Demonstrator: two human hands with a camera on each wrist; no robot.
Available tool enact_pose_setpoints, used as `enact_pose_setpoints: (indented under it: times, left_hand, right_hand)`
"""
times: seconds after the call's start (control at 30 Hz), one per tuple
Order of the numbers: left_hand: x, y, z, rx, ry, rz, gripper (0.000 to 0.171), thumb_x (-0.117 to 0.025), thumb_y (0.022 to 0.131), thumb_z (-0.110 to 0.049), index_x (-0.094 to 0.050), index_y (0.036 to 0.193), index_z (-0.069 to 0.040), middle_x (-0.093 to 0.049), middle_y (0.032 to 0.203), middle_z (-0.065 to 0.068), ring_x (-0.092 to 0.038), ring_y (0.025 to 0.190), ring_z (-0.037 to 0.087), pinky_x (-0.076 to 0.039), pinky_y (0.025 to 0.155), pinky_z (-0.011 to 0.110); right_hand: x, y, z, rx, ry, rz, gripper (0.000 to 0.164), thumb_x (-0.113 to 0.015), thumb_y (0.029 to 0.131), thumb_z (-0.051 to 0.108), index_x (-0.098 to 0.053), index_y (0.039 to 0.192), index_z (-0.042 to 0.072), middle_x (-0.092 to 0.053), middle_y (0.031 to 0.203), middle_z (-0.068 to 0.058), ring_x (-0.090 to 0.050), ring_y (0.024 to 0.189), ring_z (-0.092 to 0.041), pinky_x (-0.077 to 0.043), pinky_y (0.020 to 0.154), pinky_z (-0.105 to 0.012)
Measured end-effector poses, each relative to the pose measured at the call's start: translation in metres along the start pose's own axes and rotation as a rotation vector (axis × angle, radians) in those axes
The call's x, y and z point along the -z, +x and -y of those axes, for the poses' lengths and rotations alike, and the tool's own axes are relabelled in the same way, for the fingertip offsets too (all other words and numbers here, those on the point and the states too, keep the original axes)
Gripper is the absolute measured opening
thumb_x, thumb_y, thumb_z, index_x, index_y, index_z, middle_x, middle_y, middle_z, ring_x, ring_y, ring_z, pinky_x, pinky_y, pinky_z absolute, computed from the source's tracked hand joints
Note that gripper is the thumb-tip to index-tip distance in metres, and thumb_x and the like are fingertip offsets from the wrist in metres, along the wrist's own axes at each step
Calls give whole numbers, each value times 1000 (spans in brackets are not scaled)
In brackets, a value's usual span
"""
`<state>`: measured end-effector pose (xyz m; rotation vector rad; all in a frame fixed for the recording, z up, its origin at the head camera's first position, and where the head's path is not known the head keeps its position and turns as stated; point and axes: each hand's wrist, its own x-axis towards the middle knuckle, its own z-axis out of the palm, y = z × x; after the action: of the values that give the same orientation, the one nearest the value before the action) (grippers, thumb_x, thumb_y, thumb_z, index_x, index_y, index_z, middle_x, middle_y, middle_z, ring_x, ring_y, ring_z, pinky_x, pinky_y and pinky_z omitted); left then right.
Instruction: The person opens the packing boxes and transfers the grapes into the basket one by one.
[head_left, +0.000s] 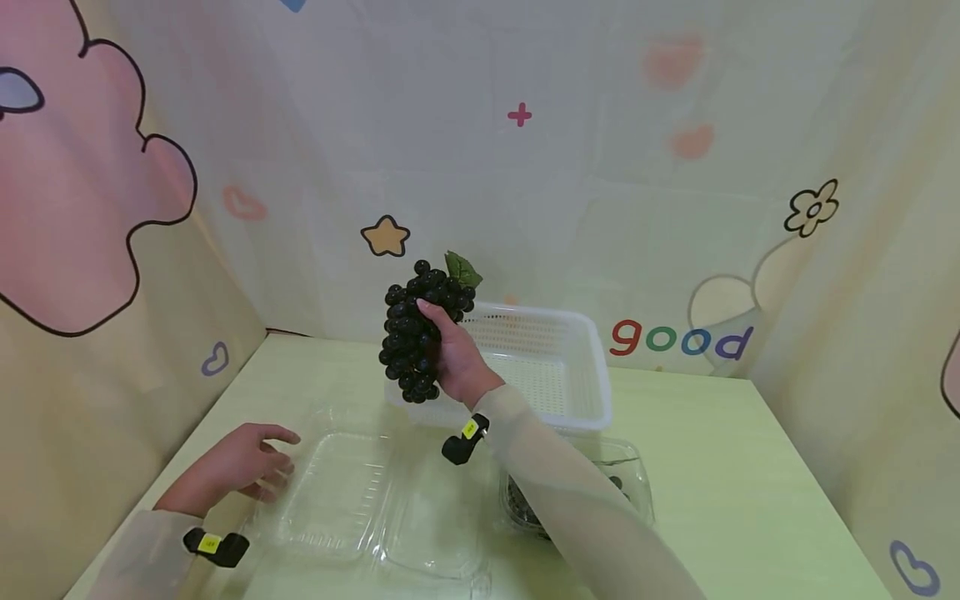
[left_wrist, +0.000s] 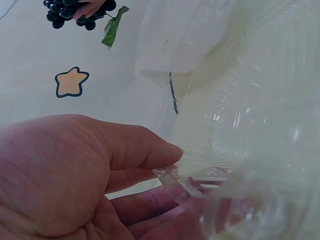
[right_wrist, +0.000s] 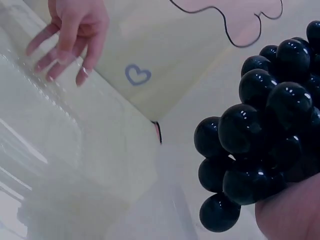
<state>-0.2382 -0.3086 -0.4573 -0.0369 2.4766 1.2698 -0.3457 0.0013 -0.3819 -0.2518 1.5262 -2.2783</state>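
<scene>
A bunch of dark grapes [head_left: 408, 337] with a green leaf [head_left: 463, 270] is held up by my right hand [head_left: 461, 362], its thumb laid across the front. The bunch hangs over the left end of the white basket; close up, the glossy round grapes [right_wrist: 245, 130] fill the right side of the right wrist view. My left hand [head_left: 243, 462] is at the left edge of an opened clear plastic clamshell box [head_left: 330, 500], fingers loosely spread. In the left wrist view, the box's clear corner [left_wrist: 167, 175] lies between thumb and fingers, with some fingers seen through the plastic.
The white perforated basket [head_left: 600, 375] stands at the back of the pale green table [head_left: 720, 483], near the printed curtain [head_left: 562, 192]. Partly behind my right sleeve [head_left: 585, 500], another clear box [head_left: 637, 479] has dark round things in it.
</scene>
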Motion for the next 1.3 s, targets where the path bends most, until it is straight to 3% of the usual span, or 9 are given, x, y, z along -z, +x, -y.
enact_pose_setpoints:
  times: [0.37,1.1,1.2,1.3]
  left_hand:
    - [0,1,-1,7,3,-4,46,-60,99,-6,-50,141,9,-72,108,20,-72,86,24,-63,65,39]
    - [-2,-2,-8,30,10,-12,45,-60,99,-6,-51,141,8,-72,108,19,-72,86,24,-63,67,40]
    - [-3,-1,-8,27,14,-13,46,-61,98,-6,-50,141,8,-71,108,20,-72,86,24,-63,66,39]
    - [-3,-1,-8,26,17,-16,46,-61,98,-7,-51,140,8,-71,108,21,-71,85,24,-63,66,39]
  right_hand:
    - [34,19,-5,-70,-7,-107,77,-71,86,61,-49,147,20,-57,146,-3,-50,139,-25,-30,124,-49]
    - [56,34,-18,-274,-49,-282,84,-70,86,61,-44,152,16,-52,151,-6,-50,138,-26,-38,120,-46]
    - [56,35,-20,-303,-74,-318,93,-71,86,59,-34,158,13,-43,160,-9,-43,146,-29,-33,123,-46]
    - [57,34,-20,-308,-122,-365,102,-72,87,58,-23,164,13,-24,170,-10,-25,157,-33,-22,128,-49]
